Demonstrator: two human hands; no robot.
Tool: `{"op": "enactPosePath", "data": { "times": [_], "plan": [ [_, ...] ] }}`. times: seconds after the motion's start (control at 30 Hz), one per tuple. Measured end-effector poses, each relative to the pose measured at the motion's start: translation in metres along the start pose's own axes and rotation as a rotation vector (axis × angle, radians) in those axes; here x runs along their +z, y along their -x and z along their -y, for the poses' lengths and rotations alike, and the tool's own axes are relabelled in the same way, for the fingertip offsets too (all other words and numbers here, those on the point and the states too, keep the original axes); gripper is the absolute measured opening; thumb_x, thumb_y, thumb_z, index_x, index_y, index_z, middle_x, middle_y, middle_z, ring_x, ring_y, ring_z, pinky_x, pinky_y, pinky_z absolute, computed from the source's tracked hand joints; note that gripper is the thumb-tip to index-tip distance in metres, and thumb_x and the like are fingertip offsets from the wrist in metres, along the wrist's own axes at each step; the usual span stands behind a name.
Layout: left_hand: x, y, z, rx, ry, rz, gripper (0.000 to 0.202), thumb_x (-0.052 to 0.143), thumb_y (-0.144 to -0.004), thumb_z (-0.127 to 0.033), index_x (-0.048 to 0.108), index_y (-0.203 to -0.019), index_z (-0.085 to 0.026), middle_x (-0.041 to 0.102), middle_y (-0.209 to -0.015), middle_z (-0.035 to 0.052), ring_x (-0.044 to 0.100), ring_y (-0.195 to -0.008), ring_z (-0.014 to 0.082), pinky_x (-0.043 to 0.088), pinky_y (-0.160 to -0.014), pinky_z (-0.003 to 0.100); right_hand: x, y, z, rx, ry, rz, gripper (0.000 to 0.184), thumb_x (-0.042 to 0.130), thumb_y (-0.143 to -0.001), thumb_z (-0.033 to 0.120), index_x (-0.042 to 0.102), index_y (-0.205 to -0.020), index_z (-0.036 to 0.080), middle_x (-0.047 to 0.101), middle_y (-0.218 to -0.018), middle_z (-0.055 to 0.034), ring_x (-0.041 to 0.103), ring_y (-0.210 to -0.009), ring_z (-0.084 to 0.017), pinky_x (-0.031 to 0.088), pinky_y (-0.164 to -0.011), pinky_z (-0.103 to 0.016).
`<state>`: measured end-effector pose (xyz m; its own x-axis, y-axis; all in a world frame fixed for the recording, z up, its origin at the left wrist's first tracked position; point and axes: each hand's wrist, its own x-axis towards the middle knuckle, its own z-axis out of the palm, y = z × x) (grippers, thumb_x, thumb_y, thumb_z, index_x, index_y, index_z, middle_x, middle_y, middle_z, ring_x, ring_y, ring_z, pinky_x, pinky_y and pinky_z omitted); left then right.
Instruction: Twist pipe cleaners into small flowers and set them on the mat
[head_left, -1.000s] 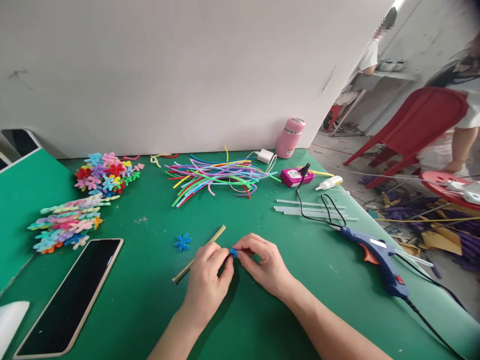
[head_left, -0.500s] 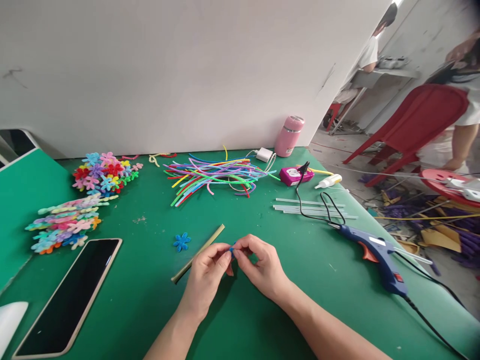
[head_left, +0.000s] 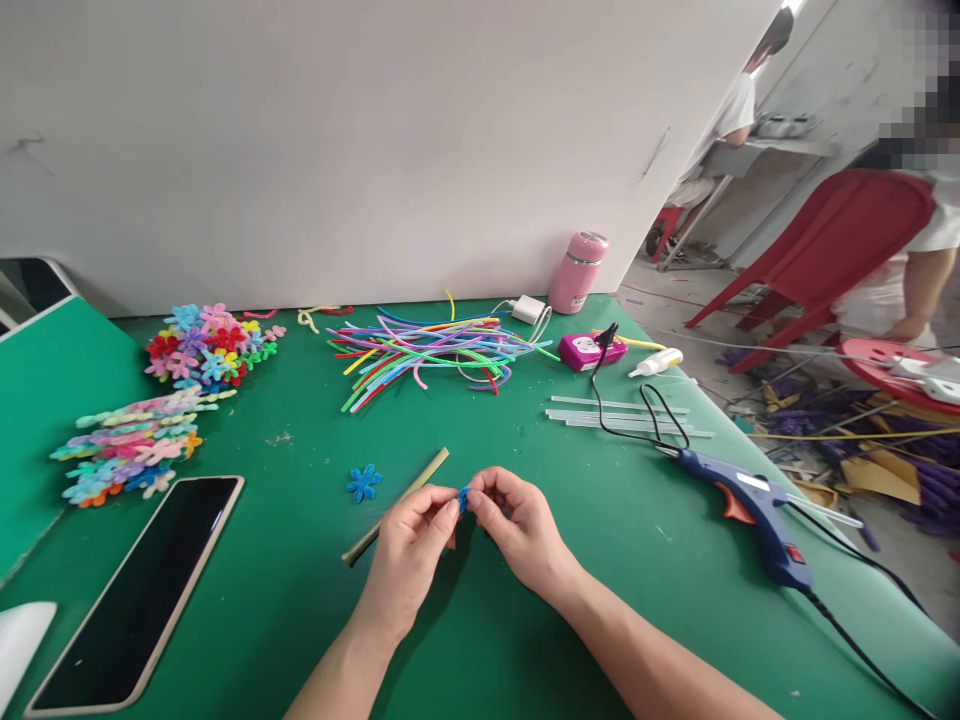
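Note:
Between the fingertips of my left hand (head_left: 415, 540) and my right hand (head_left: 523, 525) is a small blue pipe-cleaner piece (head_left: 463, 499), mostly covered by the fingers. Both hands pinch it just above the table. A finished-looking blue pipe-cleaner flower (head_left: 364, 482) lies flat to the left of my left hand. Behind that hand a thin tan-green stick (head_left: 426, 472) lies slantwise, its middle partly hidden by the fingers.
Loose coloured pipe cleaners (head_left: 420, 350) lie at the back. Fuzzy flowers (head_left: 206, 345) and a phone (head_left: 139, 590) are on the left. Right are glue sticks (head_left: 630, 417), a glue gun (head_left: 742, 495) with its cord, a purple socket (head_left: 585, 352) and a pink bottle (head_left: 579, 272).
More of the blue piece shows between my fingertips now, as my fingers have shifted slightly around it. The things on the table stay where they were.

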<state>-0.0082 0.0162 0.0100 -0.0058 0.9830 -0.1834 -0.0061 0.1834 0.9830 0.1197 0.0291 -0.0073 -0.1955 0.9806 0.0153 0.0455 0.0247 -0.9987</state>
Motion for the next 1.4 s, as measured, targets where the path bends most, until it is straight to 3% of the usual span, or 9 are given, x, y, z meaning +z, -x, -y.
{"op": "enactPosePath", "data": {
  "times": [0.33, 0.5, 0.6, 0.7, 0.87, 0.97, 1.07, 1.23, 1.4],
  "plan": [
    [-0.002, 0.000, -0.001, 0.038, -0.085, 0.020, 0.020, 0.055, -0.074, -0.031, 0.066, -0.077, -0.016, 0.049, -0.055, -0.0023, 0.042, -0.052, 0.0113, 0.035, -0.049, 0.021, 0.002, -0.003, -0.004, 0.087, -0.161, 0.004, 0.030, 0.053, -0.075, 0.047, 0.050, -0.071, 0.017, 0.044, -0.059, 0.0026, 0.037, -0.052, -0.009, 0.031, -0.048, -0.021],
    [-0.003, -0.002, 0.004, 0.204, -0.238, 0.025, 0.017, 0.057, -0.074, -0.028, 0.065, -0.085, -0.018, 0.057, -0.076, 0.0035, 0.052, -0.065, 0.0156, 0.041, -0.058, 0.024, 0.003, -0.003, -0.004, 0.098, -0.250, -0.006, 0.027, 0.057, -0.073, 0.043, 0.052, -0.071, 0.017, 0.048, -0.062, 0.0019, 0.042, -0.054, -0.009, 0.035, -0.052, -0.021],
    [-0.003, -0.002, 0.005, 0.307, -0.334, 0.002, 0.016, 0.057, -0.074, -0.024, 0.064, -0.087, -0.018, 0.057, -0.078, 0.0045, 0.053, -0.068, 0.0165, 0.043, -0.062, 0.025, 0.003, -0.003, -0.003, 0.108, -0.297, 0.004, 0.027, 0.058, -0.072, 0.043, 0.052, -0.070, 0.017, 0.050, -0.064, 0.0015, 0.044, -0.056, -0.009, 0.037, -0.055, -0.022],
    [-0.005, -0.003, 0.005, 0.384, -0.419, -0.005, 0.014, 0.054, -0.076, -0.021, 0.064, -0.084, -0.017, 0.056, -0.077, 0.0052, 0.053, -0.066, 0.0162, 0.043, -0.061, 0.025, 0.002, -0.003, -0.001, 0.075, -0.216, 0.010, 0.024, 0.055, -0.075, 0.040, 0.052, -0.071, 0.017, 0.047, -0.062, 0.0023, 0.040, -0.055, -0.009, 0.034, -0.052, -0.021],
    [-0.009, -0.003, 0.005, 0.480, -0.531, 0.074, 0.014, 0.049, -0.077, -0.018, 0.062, -0.083, -0.017, 0.056, -0.077, 0.0058, 0.054, -0.072, 0.0180, 0.042, -0.065, 0.027, -0.007, -0.002, 0.005, -0.039, 0.106, 0.040, 0.018, 0.052, -0.078, 0.032, 0.050, -0.069, 0.017, 0.043, -0.061, 0.0026, 0.038, -0.055, -0.010, 0.031, -0.051, -0.022],
    [-0.009, -0.002, 0.004, 0.453, -0.536, 0.134, 0.013, 0.045, -0.079, -0.018, 0.058, -0.080, -0.016, 0.053, -0.073, 0.0038, 0.051, -0.066, 0.0155, 0.041, -0.060, 0.025, -0.011, -0.003, 0.009, -0.009, 0.187, 0.107, 0.020, 0.048, -0.079, 0.031, 0.045, -0.064, 0.017, 0.039, -0.056, 0.0040, 0.033, -0.052, -0.009, 0.028, -0.049, -0.021],
    [-0.009, -0.002, 0.002, 0.355, -0.462, 0.187, 0.015, 0.046, -0.080, -0.022, 0.054, -0.070, -0.016, 0.047, -0.066, 0.0003, 0.045, -0.060, 0.0123, 0.039, -0.055, 0.023, -0.011, -0.004, 0.009, 0.053, 0.132, 0.160, 0.025, 0.044, -0.080, 0.033, 0.041, -0.062, 0.017, 0.033, -0.056, 0.0048, 0.029, -0.052, -0.009, 0.025, -0.049, -0.022],
    [-0.010, -0.002, 0.000, 0.226, -0.262, 0.224, 0.016, 0.051, -0.077, -0.026, 0.054, -0.067, -0.015, 0.041, -0.061, -0.0030, 0.038, -0.056, 0.0097, 0.033, -0.050, 0.020, -0.007, -0.004, 0.003, 0.150, -0.139, 0.194, 0.028, 0.045, -0.080, 0.039, 0.041, -0.063, 0.017, 0.031, -0.055, 0.0054, 0.026, -0.052, -0.008, 0.022, -0.049, -0.022],
    [-0.007, -0.002, -0.001, 0.119, -0.018, 0.190, 0.019, 0.055, -0.074, -0.028, 0.054, -0.061, -0.015, 0.038, -0.057, -0.0046, 0.034, -0.054, 0.0082, 0.030, -0.049, 0.019, -0.001, -0.001, 0.003, 0.243, -0.444, 0.171, 0.026, 0.053, -0.075, 0.037, 0.043, -0.063, 0.016, 0.033, -0.054, 0.0056, 0.028, -0.052, -0.008, 0.021, -0.050, -0.022]
  ]
}}
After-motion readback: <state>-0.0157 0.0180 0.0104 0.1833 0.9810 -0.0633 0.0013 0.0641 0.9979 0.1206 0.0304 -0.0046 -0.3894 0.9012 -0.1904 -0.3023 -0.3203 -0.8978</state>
